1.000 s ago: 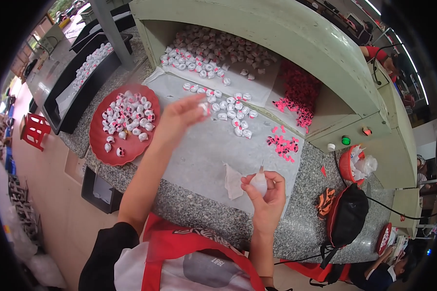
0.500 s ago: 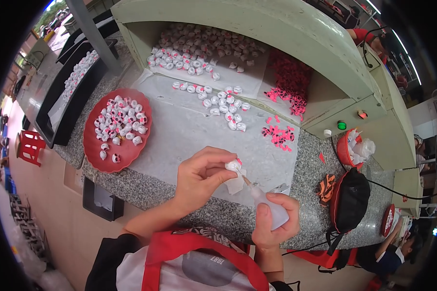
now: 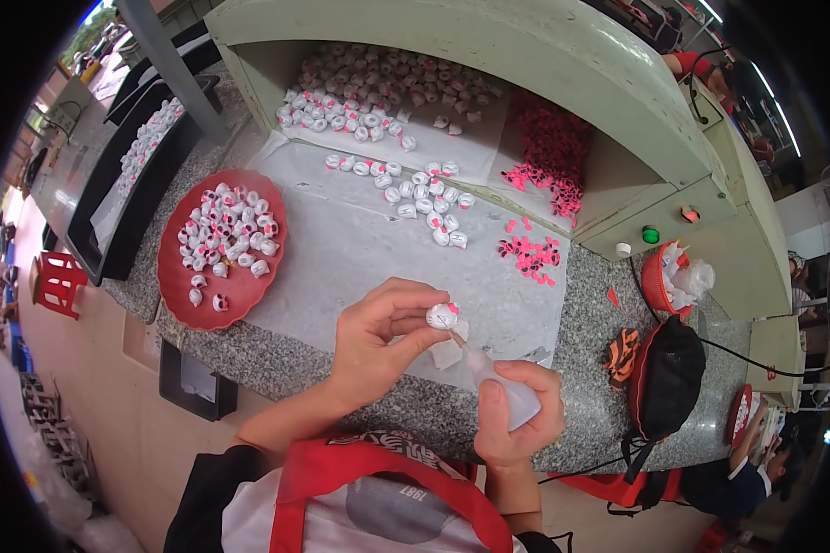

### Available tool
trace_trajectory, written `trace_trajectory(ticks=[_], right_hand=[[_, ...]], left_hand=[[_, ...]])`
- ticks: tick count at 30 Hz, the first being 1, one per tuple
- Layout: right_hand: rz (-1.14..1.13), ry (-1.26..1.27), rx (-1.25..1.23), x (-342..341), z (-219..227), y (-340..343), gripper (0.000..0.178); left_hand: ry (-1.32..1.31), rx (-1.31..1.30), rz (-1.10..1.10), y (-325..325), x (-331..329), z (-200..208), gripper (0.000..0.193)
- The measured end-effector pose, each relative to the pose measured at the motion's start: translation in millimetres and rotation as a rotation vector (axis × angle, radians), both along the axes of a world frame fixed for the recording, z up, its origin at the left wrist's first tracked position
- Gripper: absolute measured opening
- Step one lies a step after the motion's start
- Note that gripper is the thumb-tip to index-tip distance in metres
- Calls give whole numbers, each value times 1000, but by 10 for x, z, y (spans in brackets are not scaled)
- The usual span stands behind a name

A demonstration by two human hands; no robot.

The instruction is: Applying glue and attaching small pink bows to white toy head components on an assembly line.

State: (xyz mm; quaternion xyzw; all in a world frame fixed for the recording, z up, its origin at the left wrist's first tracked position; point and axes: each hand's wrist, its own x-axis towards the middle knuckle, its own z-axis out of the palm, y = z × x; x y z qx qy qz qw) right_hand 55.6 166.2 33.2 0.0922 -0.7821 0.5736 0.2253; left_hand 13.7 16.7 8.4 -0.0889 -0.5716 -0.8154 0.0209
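Between the fingertips of my left hand (image 3: 383, 336) is a small round white piece with pink spots (image 3: 443, 316). My right hand (image 3: 523, 415) is wrapped round a translucent squeeze bottle (image 3: 505, 392), whose thin nozzle tip points up at the underside of the white piece. Whether the tip touches it I cannot tell. A small scrap of white paper (image 3: 452, 348) lies beneath the two. Beyond my hands, several loose white pieces (image 3: 433, 198) and a small heap of pink pieces with dark spots (image 3: 530, 253) lie on a white sheet (image 3: 341, 240).
A red scalloped tray (image 3: 180, 286) with many white-and-pink pieces stands at the left. Ahead, a pale green hood (image 3: 489, 41) covers larger heaps. On the right are a red basket (image 3: 652, 281), an orange-and-black cloth item (image 3: 622, 355) and a black bag (image 3: 670, 378). Another person (image 3: 742, 479) sits far right.
The white piece has been turned in my left fingers, so more of its rounded face shows. The bottle has moved slightly left and down, its tip drawn back lower.
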Motion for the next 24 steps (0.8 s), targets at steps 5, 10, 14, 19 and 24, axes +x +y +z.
trace_trajectory(ticks=[5,10,14,19,24], right_hand=[[45,23,40,-29,70,0,14],[8,-14,40,0,96,28,13],[-12,-5,35,-9,101,24,13],[32,44,60,-37,73,4,14],[20,69,60,-2,89,41,16]], left_hand=[[24,-33,17,-32,-7,-5,29],[12,-17,-8,-22,-3,9,30],[-25,67,-66,-26,-3,13,30],[-29,83,-85,-32,-9,19,30],[-138,134,-136,-53,-17,60,30]])
